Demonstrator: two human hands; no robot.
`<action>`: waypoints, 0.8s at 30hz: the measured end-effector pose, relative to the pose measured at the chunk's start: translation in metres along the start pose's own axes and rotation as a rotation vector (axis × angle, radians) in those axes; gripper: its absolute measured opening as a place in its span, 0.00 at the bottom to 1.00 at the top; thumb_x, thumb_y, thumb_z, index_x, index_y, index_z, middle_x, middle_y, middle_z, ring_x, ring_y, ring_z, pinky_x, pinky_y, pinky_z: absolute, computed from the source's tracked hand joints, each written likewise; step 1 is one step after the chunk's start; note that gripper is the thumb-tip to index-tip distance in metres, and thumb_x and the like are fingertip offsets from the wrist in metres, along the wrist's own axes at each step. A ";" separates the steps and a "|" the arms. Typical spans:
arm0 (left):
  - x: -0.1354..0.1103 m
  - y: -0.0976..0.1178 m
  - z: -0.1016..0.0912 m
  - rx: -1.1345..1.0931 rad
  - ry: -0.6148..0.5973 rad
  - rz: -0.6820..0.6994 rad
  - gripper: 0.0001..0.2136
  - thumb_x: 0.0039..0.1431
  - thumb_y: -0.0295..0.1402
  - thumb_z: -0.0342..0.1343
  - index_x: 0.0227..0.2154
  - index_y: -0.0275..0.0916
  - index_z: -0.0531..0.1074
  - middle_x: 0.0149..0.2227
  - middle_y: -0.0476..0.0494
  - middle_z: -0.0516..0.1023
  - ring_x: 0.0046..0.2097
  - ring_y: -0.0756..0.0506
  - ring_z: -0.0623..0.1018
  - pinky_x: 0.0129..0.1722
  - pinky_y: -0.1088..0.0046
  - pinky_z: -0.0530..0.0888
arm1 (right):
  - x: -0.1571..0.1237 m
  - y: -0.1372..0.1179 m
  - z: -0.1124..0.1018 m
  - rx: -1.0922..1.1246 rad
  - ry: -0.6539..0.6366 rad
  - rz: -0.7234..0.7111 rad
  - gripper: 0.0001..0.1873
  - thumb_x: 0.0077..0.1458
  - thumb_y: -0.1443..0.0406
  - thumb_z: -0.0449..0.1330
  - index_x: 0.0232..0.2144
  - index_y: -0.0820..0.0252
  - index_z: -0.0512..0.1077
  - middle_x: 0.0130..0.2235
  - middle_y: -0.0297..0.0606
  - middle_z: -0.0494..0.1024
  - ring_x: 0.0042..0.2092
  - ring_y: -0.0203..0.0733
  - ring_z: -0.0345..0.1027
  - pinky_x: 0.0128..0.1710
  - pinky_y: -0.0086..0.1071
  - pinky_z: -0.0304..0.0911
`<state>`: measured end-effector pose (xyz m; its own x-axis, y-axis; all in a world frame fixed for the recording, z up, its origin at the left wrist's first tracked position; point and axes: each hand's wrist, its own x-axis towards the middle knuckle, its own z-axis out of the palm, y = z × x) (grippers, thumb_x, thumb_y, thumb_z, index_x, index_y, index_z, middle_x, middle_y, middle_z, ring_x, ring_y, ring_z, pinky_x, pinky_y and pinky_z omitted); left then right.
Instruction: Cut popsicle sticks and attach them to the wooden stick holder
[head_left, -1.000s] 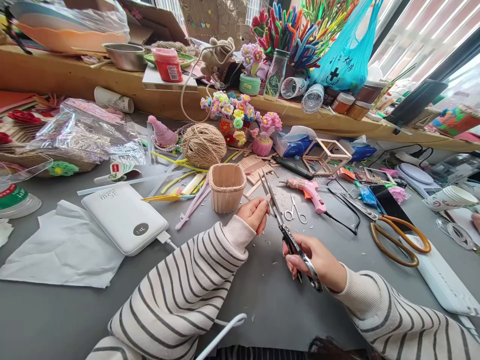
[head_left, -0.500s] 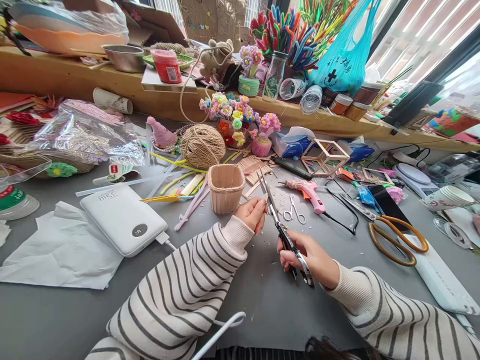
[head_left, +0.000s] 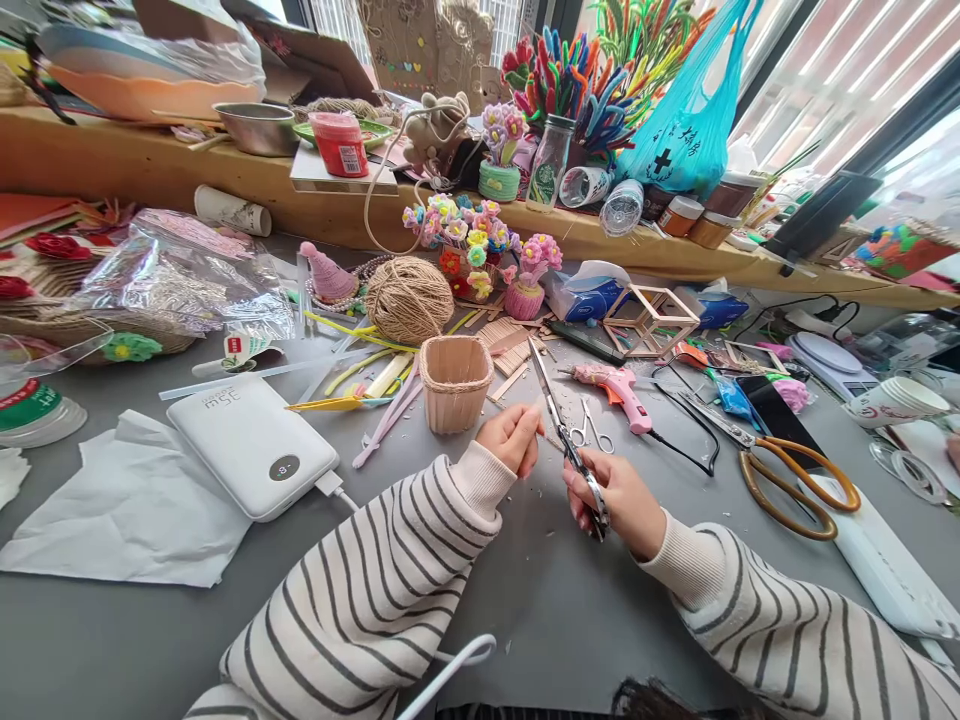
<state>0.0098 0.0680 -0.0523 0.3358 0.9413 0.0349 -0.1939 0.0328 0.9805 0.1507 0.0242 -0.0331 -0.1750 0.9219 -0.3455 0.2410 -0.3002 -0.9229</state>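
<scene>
1. Right hand (head_left: 619,500): the grip is closed around the handles of the long scissors (head_left: 553,403), above the table (head_left: 525,625).
2. Long axis of the scissors: it runs from the right-hand grip away from the wearer and slants left; the blades appear nearly together.
3. Left hand (head_left: 512,438): thumb and fingers meet in a pinch, to the left of the blades and just beside them.
4. Key relation: a thin sliver (head_left: 553,442) seems to project rightward from the left fingertips, crosswise to the blades; it is too small to tell whether it touches them. The left hand is the nearer to it.
5. Surroundings: the small wooden container (head_left: 454,395) stands upright just beyond the left hand; the small scissors (head_left: 594,432) lie beyond the right hand, with the pink glue gun (head_left: 613,388) farther off.
</scene>
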 end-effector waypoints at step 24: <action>-0.009 0.002 -0.006 0.010 -0.009 0.135 0.19 0.51 0.47 0.48 0.31 0.33 0.67 0.13 0.58 0.52 0.16 0.57 0.53 0.16 0.77 0.50 | 0.030 -0.031 -0.008 -0.189 0.186 -0.524 0.12 0.46 0.58 0.58 0.30 0.61 0.70 0.32 0.39 0.72 0.33 0.39 0.67 0.28 0.29 0.64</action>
<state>0.0010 0.0620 -0.0523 0.3154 0.9339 0.1683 -0.2285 -0.0974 0.9687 0.1453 0.0632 -0.0136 -0.1505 0.9681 0.2003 0.3361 0.2406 -0.9106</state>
